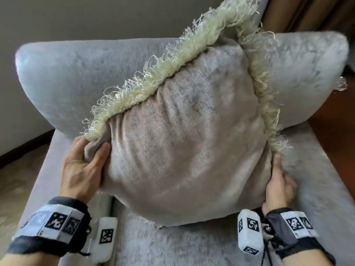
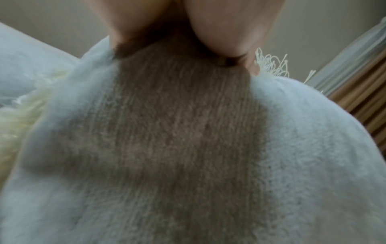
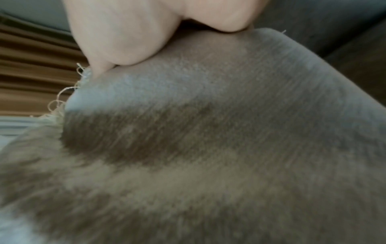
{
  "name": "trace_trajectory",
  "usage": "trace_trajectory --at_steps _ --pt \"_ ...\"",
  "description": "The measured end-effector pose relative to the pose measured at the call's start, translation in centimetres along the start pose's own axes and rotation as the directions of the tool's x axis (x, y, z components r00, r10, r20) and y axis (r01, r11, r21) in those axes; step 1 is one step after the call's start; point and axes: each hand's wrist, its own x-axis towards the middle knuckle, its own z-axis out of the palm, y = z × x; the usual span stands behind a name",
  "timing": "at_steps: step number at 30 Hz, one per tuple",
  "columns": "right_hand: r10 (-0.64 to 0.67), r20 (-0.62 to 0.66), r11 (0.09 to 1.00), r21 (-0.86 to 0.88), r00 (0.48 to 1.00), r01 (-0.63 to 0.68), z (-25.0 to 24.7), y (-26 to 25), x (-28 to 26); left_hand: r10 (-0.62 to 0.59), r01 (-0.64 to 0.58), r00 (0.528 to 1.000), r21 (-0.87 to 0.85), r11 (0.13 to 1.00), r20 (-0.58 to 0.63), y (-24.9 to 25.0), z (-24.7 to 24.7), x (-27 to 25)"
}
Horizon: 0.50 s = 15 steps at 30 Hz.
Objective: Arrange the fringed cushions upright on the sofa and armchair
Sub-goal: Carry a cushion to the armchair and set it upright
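Head view: wrist markers [image 1: 57, 220] show patterns, no readable writing.

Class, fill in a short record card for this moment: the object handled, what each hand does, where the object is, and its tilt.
Object: fringed cushion, beige, cream fringe on two edges
Left hand: grips the cushion's left corner
Right hand: grips the lower right corner
Place: over the seat of the grey armchair, in front of its backrest
Tilt: rotated, one corner pointing up, not yet upright
Contact with seat: cannot tell
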Motion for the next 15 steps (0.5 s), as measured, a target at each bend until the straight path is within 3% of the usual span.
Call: trace_trajectory --at_steps 6,15 --pt "-0.294 0.108 0.927 -0.211 0.95 0.311 -1.1 -4.8 0.7 -0.246 0.23 0.966 -0.168 0.959 -0.084 -3.3 1.3 -2.1" --pt "-0.337 0.197 0.892 -0.246 0.921 0.379 -0.5 -3.6 2.4 -0.339 0.332 0.937 -0.094 0.939 -0.078 -4.4 3.5 -3.7"
